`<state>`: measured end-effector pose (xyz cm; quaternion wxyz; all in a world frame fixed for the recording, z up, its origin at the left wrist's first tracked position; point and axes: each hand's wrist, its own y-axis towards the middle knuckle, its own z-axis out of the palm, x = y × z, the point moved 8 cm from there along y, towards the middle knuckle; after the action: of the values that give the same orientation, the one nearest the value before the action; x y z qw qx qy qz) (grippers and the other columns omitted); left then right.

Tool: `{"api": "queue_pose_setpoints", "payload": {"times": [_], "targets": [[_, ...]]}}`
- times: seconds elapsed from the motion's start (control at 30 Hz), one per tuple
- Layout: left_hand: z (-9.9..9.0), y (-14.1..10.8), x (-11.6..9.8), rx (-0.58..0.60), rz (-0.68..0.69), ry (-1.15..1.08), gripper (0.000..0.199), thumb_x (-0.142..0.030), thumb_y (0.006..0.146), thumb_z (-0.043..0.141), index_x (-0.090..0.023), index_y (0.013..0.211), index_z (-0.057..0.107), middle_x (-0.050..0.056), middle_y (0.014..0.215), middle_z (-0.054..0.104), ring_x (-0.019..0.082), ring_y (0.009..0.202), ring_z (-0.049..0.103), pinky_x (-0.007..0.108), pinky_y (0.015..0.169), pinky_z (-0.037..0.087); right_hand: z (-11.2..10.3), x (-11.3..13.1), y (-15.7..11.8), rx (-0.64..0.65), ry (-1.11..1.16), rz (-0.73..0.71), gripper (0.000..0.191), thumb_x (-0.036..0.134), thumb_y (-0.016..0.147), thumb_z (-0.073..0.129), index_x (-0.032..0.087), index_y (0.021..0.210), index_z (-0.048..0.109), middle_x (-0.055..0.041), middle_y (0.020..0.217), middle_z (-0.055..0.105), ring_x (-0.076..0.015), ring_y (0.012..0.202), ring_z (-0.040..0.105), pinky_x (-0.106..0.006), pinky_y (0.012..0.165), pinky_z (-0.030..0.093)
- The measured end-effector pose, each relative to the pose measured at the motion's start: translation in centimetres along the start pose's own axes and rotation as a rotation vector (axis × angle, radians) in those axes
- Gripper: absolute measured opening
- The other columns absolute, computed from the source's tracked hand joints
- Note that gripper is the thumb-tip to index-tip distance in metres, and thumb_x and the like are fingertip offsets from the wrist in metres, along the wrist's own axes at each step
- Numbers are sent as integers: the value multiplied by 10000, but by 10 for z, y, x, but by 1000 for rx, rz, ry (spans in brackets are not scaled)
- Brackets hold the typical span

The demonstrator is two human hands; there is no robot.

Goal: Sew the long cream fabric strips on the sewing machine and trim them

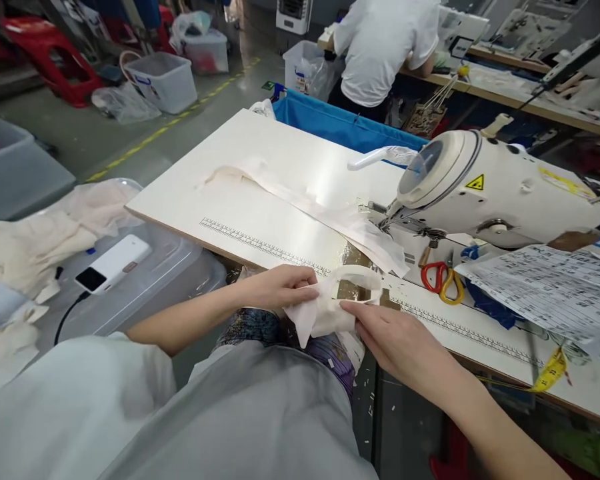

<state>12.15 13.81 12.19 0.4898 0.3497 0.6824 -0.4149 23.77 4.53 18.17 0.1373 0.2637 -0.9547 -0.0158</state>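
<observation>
Between my two hands, at the table's front edge, is a pale pinkish-white piece of fabric point(325, 317) with a looped band at its top. My left hand point(287, 287) pinches the fabric's left side, where a pointed corner hangs down. On the right side, my right hand point(380, 327) grips it between thumb and fingers, just below the loop. A long strip of similar pale cloth point(300, 207) lies across the white table point(190, 180), its right end beside the needle area of the sewing machine point(470, 180).
Red-and-yellow-handled scissors point(443, 280) and printed paper sheets point(545, 287) lie right, with a yellow tape measure point(553, 370) over the edge. At left, a white device point(113, 263) and cloth pieces rest on a plastic bin point(175, 280). A person point(383, 53) sits beyond the blue bin point(340, 120).
</observation>
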Motion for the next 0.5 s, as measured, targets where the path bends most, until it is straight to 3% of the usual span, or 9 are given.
{"api": "queue_pose_setpoints", "payload": {"times": [0.1, 0.2, 0.27, 0.37, 0.5], "targets": [[-1, 6, -1, -6, 21, -47, 407, -550, 848, 594, -144, 835, 563, -29, 634, 468, 92, 579, 386, 200, 507, 291, -18, 20, 15, -57, -270, -149, 261, 82, 919, 399, 216, 834, 606, -50, 759, 618, -210, 687, 562, -347, 591, 411], [-4, 10, -3, -21, 50, -19, 359, -491, 840, 609, -133, 818, 604, -21, 649, 500, 90, 604, 414, 194, 526, 303, -27, 29, 28, -25, -207, -194, 205, 132, 915, 454, 221, 766, 563, -70, 877, 643, -247, 849, 591, -391, 721, 454], [-4, 11, -6, -17, 77, 35, 320, -453, 839, 607, -135, 805, 615, -21, 640, 502, 91, 600, 417, 197, 525, 298, -20, 24, 35, 108, -41, -144, 177, 189, 936, 485, 233, 775, 544, -22, 767, 627, -202, 758, 601, -343, 671, 454], [-2, 12, -13, 3, 129, 97, 303, -429, 848, 575, -139, 770, 611, -20, 621, 487, 91, 579, 397, 210, 520, 282, -3, 7, 42, 274, 97, 11, 226, 257, 958, 504, 239, 733, 492, 46, 581, 523, -136, 511, 498, -291, 486, 321], [1, 12, -20, 25, 166, 125, 334, -443, 851, 541, -144, 702, 562, -26, 589, 444, 86, 554, 354, 225, 518, 253, 7, -8, 49, 295, 127, 122, 241, 258, 956, 482, 230, 720, 450, 37, 623, 535, -130, 526, 484, -270, 497, 287]]}}
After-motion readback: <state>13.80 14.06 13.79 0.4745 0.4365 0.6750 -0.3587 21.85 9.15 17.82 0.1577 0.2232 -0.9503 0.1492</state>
